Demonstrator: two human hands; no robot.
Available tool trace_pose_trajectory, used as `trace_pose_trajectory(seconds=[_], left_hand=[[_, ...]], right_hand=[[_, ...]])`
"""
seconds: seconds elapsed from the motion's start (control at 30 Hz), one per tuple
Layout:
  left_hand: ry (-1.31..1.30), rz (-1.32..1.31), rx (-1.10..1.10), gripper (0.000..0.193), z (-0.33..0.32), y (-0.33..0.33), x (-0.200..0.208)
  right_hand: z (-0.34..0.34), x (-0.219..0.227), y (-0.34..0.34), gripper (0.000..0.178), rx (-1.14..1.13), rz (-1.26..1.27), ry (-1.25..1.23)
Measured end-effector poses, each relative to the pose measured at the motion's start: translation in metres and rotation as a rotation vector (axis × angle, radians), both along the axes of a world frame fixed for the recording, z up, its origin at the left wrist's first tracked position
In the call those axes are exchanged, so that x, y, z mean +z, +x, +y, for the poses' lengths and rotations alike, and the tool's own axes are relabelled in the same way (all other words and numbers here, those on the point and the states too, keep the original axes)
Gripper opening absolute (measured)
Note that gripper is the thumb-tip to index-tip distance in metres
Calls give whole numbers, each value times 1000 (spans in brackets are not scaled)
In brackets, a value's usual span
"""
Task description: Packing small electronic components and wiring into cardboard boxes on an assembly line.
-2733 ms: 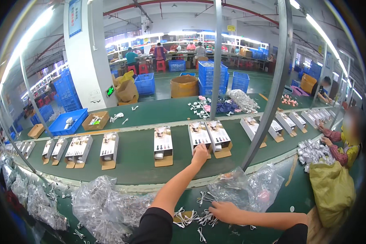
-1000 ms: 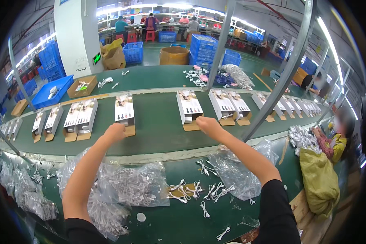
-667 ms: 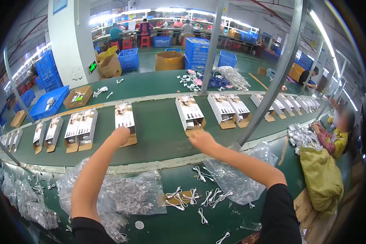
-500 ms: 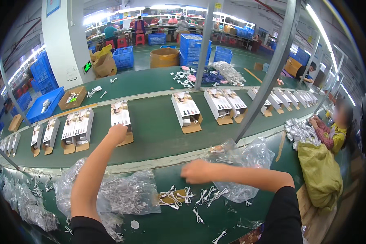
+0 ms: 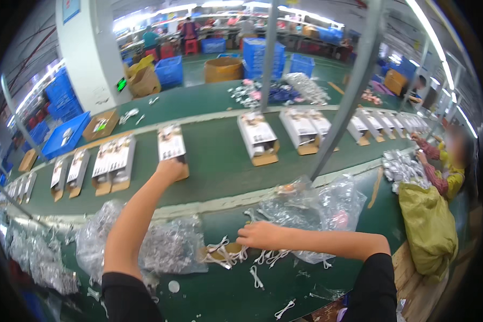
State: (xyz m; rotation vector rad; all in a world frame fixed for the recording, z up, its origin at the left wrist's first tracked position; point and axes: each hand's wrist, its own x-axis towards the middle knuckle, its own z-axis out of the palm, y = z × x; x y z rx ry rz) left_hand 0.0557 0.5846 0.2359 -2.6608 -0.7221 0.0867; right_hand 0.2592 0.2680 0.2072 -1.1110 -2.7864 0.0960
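My left hand (image 5: pixel 170 170) is at the near, open end of a white printed box (image 5: pixel 171 143) that lies on the green conveyor (image 5: pixel 214 161). Its fingers are hidden behind the back of the hand. Above the workbench, my right hand (image 5: pixel 260 235) has its fingers curled downward at the right edge of a small bunch of tied white cables (image 5: pixel 218 253). Whatever lies between those fingertips is hidden. More bundled cables (image 5: pixel 271 258) sit under my right wrist, with a single bundle (image 5: pixel 256 277) closer to me.
Clear plastic bags (image 5: pixel 172 244) packed with cables lie left of the bunch; a crumpled bag (image 5: pixel 333 209) is under my right forearm. More open boxes (image 5: pixel 256 137) line the conveyor. A metal post (image 5: pixel 349 91) rises at right, near a co-worker (image 5: pixel 440 166) and a yellow-green sack (image 5: pixel 426 225).
The whole view has shifted slightly. My right hand has come down to the cable bunch from just above it. My left hand stays at the same box's open end.
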Motion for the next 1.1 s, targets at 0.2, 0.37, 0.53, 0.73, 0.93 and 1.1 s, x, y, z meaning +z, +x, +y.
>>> trace_pose_trajectory(seconds=[0.2, 0.37, 0.53, 0.73, 0.93, 1.1], left_hand=[[-120, 52, 99, 9, 0, 1, 6], [-269, 32, -5, 10, -30, 9, 6], [-114, -36, -80, 11, -31, 38, 8], [-56, 65, 55, 23, -15, 80, 5], [-167, 252, 42, 32, -41, 81, 44], [-428, 243, -41, 22, -110, -19, 90]], right_hand=[[-2, -2, 4, 31, -59, 109, -157], [7, 5, 16, 30, -74, 282, -511], [24, 13, 11, 27, -143, 261, -735], [41, 14, 4, 31, -153, 192, -680], [43, 25, 10, 27, -132, 211, -705], [49, 27, 8, 21, -213, 323, -927]])
